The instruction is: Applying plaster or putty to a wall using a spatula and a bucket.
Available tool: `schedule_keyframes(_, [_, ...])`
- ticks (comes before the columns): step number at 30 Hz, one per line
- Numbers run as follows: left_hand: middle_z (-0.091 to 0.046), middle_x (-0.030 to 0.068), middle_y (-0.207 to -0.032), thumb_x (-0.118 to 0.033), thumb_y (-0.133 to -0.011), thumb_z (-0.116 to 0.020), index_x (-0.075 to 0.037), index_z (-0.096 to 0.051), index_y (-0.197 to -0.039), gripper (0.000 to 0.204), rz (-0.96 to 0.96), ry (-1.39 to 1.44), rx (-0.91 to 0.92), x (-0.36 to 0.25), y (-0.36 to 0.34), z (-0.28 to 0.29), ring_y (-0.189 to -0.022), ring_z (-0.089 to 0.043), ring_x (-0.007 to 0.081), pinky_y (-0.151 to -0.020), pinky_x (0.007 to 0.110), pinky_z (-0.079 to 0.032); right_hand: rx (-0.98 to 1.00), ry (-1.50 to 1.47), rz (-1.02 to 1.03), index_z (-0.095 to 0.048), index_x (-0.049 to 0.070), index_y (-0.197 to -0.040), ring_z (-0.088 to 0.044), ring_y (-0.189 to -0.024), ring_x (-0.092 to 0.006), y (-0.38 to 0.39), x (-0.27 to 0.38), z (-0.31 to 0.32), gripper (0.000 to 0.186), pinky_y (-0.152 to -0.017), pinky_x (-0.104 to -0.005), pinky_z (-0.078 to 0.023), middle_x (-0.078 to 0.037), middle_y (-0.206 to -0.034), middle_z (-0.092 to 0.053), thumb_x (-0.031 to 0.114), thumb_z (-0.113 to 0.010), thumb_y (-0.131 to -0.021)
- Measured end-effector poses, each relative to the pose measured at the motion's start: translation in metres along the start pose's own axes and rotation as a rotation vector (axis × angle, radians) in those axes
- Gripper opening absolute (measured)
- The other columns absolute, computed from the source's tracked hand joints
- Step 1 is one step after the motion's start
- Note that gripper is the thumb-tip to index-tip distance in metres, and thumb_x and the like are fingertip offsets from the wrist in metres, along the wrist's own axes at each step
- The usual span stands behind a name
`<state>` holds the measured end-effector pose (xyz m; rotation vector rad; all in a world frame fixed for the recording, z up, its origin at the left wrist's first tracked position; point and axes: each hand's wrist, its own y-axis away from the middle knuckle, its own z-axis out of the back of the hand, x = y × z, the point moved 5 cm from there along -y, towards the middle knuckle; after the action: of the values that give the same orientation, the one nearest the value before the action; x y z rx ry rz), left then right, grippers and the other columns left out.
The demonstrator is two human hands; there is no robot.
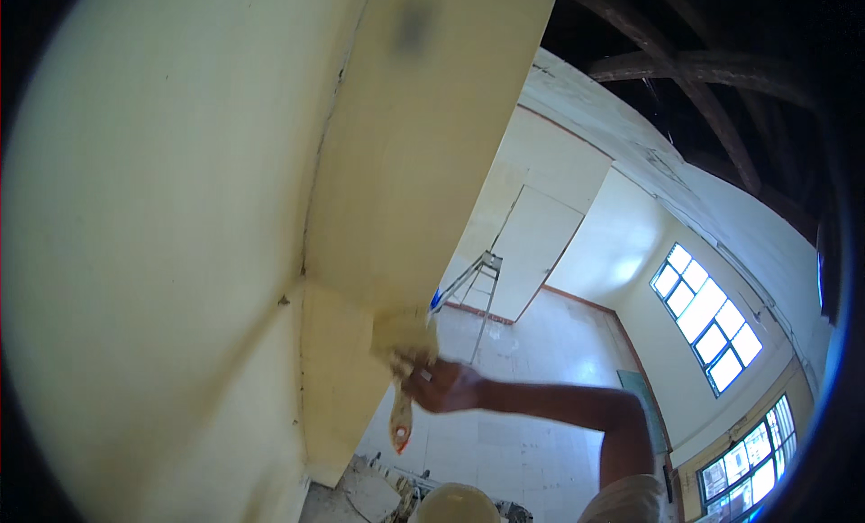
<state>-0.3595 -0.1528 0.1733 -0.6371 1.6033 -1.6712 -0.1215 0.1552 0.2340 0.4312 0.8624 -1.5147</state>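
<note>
Grasping a wide paintbrush [405, 341], the fingers of the right hand [443, 385] close around it just below the bristles [403, 327], handle [401, 424] pointing down. The paintbrush is before a yellowish wall panel [405, 181]; whether it touches, I cannot tell. Beyond, a stepladder [491, 261] stands on the pale floor [559, 361]; off right are two gridded windows [707, 316].

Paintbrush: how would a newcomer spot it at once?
A cream wall fills the picture's left, with a flat cream panel beside it. Near that panel's lower right edge, the right hand holds the paintbrush. Unlike anything nearby, it has broad pale bristles above and a handle with a red-tinged, holed tip below.
</note>
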Motion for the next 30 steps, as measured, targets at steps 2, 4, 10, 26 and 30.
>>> schedule_keyframes(2, [-0.011,0.0297,-0.129,-0.027,-0.085,-0.036,-0.004,-0.033,-0.122,0.044,0.05,0.045,-0.001,0.002,0.007,-0.004,-0.122,-0.002,0.042,-0.094,0.052,0.005,-0.012,-0.105,0.054,-0.05,0.004,-0.1,-0.058,-0.072,-0.0216,0.014,0.031,-0.017,0.028,-0.052,-0.0312,-0.049,-0.011,-0.083,-0.057,0.01,-0.047,-0.073])
schedule_keyframes(4, [-0.011,0.0301,-0.129,-0.027,-0.085,-0.036,-0.004,-0.034,-0.122,0.044,0.027,-0.002,0.009,0.005,0.009,-0.001,-0.121,-0.002,0.0425,-0.094,0.052,0.005,0.179,-0.537,-0.312,-0.052,0.003,-0.091,-0.058,-0.066,-0.0226,0.011,0.036,-0.042,0.02,-0.049,-0.0317,-0.048,-0.011,-0.083,-0.056,0.01,-0.046,-0.074])
schedule_keyframes(10, [-0.029,0.0128,-0.129,-0.036,-0.083,-0.04,-0.009,-0.043,-0.117,0.044,0.012,-0.006,-0.162,0.002,0.01,-0.005,-0.12,-0.021,0.0345,-0.094,0.05,-0.011,-0.229,-0.35,-0.67,-0.056,0.001,-0.079,-0.054,-0.053,-0.0309,-0.016,-0.109,0.027,0.024,-0.048,-0.0359,-0.044,-0.016,-0.062,-0.055,0.02,-0.062,-0.065])
schedule_keyframes(26, [-0.024,0.0137,-0.131,-0.038,-0.082,-0.039,-0.01,-0.047,-0.114,0.043,0.082,-0.054,-0.135,0.018,0.024,-0.008,-0.123,-0.017,0.0293,-0.096,0.047,-0.006,0.027,-0.168,-0.128,-0.054,0.007,-0.095,-0.056,-0.086,-0.0243,0.006,0.057,-0.046,0.03,-0.056,-0.0294,-0.049,-0.008,-0.079,-0.058,0.015,-0.051,-0.067])
schedule_keyframes(30, [-0.023,0.0133,-0.132,-0.033,-0.081,-0.042,-0.01,-0.048,-0.114,0.041,0.064,-0.07,-0.122,0.02,0.02,-0.005,-0.124,-0.016,0.0291,-0.097,0.046,-0.006,0.271,-0.718,-0.539,-0.054,0.008,-0.088,-0.058,-0.061,-0.0265,-0.006,0.057,-0.079,0.02,-0.051,-0.035,-0.047,-0.011,-0.07,-0.056,0.013,-0.052,-0.068])
